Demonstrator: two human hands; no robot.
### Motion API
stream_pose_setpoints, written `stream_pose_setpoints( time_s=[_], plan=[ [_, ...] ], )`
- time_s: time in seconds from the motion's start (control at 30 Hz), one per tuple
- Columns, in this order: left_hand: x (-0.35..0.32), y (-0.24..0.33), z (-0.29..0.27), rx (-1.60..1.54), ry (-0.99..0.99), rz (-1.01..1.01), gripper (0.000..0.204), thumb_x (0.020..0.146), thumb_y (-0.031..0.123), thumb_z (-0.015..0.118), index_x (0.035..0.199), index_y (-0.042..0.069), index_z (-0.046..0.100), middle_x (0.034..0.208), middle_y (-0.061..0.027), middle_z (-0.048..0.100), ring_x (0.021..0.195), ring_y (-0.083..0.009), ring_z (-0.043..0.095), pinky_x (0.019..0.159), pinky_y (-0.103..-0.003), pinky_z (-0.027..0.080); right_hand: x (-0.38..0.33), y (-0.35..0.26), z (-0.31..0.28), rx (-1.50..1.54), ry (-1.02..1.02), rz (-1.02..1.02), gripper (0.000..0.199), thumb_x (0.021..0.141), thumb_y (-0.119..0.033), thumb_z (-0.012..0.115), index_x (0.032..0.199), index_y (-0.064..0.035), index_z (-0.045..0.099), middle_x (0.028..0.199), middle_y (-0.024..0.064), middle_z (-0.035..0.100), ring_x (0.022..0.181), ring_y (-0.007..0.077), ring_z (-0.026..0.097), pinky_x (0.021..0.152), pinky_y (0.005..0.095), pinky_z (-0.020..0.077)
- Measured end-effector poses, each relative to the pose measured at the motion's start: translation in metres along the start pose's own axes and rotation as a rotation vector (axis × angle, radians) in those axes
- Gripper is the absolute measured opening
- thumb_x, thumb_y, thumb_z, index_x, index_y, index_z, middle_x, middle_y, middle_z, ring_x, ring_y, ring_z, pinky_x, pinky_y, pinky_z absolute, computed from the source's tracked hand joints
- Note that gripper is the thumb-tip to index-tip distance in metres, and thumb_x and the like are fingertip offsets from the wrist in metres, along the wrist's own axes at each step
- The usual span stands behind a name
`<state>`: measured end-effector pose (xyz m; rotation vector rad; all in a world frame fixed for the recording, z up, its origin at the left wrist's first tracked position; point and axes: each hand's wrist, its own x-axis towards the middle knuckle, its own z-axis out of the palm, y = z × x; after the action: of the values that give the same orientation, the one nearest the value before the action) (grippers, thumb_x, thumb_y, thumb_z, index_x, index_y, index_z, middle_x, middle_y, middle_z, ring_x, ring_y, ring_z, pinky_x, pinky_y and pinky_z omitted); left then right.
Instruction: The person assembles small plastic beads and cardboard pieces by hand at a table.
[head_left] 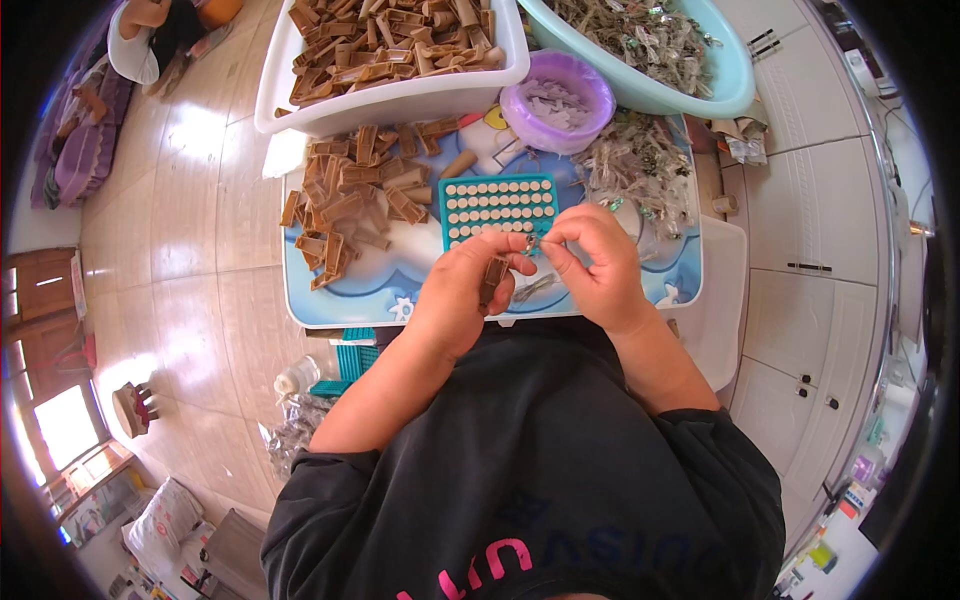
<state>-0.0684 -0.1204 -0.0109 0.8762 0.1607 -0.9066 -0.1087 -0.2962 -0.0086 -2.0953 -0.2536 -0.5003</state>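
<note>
Leftmost on the table (318, 304), brown cases (345, 185): likely light, stiff; best held by the long sides.
Left hand (455, 285): curled fingers hold one brown case (492, 279), partly covered; fingertips pinch a tiny part (531, 242).
Tiny part: between both hands, probably fragile; detail too small to tell.
Right hand (600, 265): thumb and forefinger pinch its other side; remaining fingers curled, partly hidden.

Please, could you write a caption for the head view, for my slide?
Left hand holding a brown piece, right hand close beside it, at a teal tray of pale discs.
</note>
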Motion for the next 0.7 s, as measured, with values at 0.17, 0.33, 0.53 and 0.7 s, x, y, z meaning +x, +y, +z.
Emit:
stream_pose_setpoints(
  time_s=[0.17,0.33,0.53,0.7],
  plan=[
    [0.003,0.001,-0.013,-0.152,-0.015,0.033,0.029,0.092,0.02,0.046,0.114,0.002,0.052,0.093,-0.0069,0.061,0.073,-0.011,0.052,0.065,-0.024,0.042,0.001,-0.004,-0.001,0.125,-0.026,0.049,0.013,0.071,-0.002,0.068,0.079,-0.0047,0.057,0.081,0.0077,0.057,0.076,0.0268,0.054,0.068,0.0333,0.0427],
    [0.003,-0.004,-0.013,-0.19,-0.082,0.071,0.036,0.093,0.025,0.048,0.122,0.004,0.049,0.108,-0.0057,0.059,0.094,-0.0127,0.056,0.082,-0.026,0.043,0.006,-0.007,0.016,-0.009,-0.055,-0.141,0.014,0.069,-0.004,0.068,0.079,-0.0062,0.057,0.09,0.0061,0.057,0.083,0.0264,0.053,0.073,0.0356,0.0409],
    [0.001,-0.007,-0.016,-0.204,-0.176,0.072,0.041,0.094,0.028,0.047,0.127,0.004,0.046,0.121,-0.0042,0.053,0.106,-0.013,0.051,0.089,-0.03,0.04,0.006,-0.008,0.026,-0.1,0.03,-0.137,0.015,0.069,-0.006,0.068,0.078,-0.0072,0.057,0.09,0.0055,0.057,0.084,0.0264,0.054,0.075,0.0373,0.04],
    [0.001,-0.009,-0.017,-0.203,-0.139,0.075,0.042,0.095,0.029,0.042,0.128,0.003,0.044,0.123,-0.0044,0.051,0.109,-0.0143,0.05,0.091,-0.031,0.04,0.006,-0.009,0.028,-0.107,0.029,-0.125,0.014,0.069,-0.006,0.067,0.078,-0.007,0.056,0.09,0.0055,0.057,0.085,0.0262,0.055,0.075,0.0377,0.04]
  ],
)
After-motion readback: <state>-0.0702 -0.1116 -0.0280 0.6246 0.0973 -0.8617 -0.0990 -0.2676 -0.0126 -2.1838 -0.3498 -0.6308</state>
